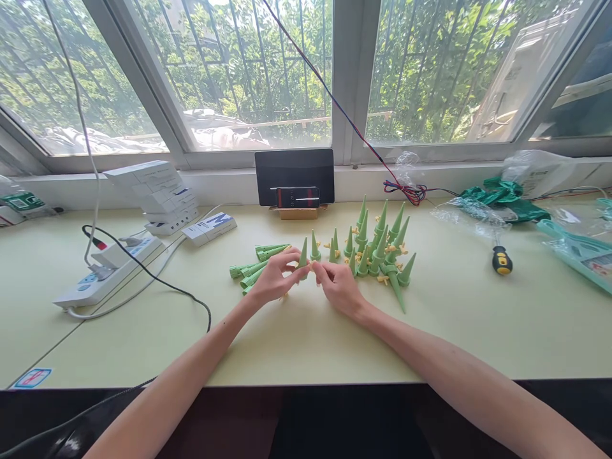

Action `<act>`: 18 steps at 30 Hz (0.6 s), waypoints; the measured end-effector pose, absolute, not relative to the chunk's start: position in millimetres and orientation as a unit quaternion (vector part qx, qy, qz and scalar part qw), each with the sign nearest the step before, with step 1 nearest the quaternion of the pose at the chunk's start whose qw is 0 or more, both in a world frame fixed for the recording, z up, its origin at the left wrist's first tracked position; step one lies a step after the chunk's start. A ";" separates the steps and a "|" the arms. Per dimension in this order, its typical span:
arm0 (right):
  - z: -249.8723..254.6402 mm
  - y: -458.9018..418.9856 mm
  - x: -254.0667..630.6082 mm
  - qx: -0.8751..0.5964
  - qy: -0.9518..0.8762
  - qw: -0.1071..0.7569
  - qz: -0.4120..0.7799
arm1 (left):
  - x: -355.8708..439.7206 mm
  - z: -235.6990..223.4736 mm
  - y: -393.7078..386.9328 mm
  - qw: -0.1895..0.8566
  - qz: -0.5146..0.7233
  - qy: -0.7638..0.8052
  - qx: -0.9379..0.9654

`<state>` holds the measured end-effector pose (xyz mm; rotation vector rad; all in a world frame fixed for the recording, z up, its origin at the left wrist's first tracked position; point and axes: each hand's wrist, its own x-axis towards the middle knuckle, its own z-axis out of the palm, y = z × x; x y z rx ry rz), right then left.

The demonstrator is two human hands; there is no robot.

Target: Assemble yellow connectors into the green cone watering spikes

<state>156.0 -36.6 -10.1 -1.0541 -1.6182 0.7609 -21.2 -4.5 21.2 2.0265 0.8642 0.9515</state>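
Note:
Between the fingers of my left hand (277,277) a green plastic spike (303,251) is held with its point up. My right hand (340,287) is closed in a pinch at the spike's lower right side, on a small yellow valve piece (312,267) mostly covered by the fingertips. Just behind my hands stands another green spike (314,245). To the right is a cluster of upright green spikes (379,252) with yellow valves, one spike lying tilted toward me. Several green spikes (253,269) lie on their sides left of my left hand.
A phone (297,197) leans on a black tablet (294,167) at the back. Stacked white boxes (157,188) and a power strip (108,271) with cables are on the left. A screwdriver (502,261) and plastic bags (502,197) lie right on the pale table (306,350).

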 end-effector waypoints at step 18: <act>-12.8 -33.9 155.0 -0.450 -0.679 0.484 0.321 | -21.1 21.4 -5.3 0.369 0.373 0.337 0.782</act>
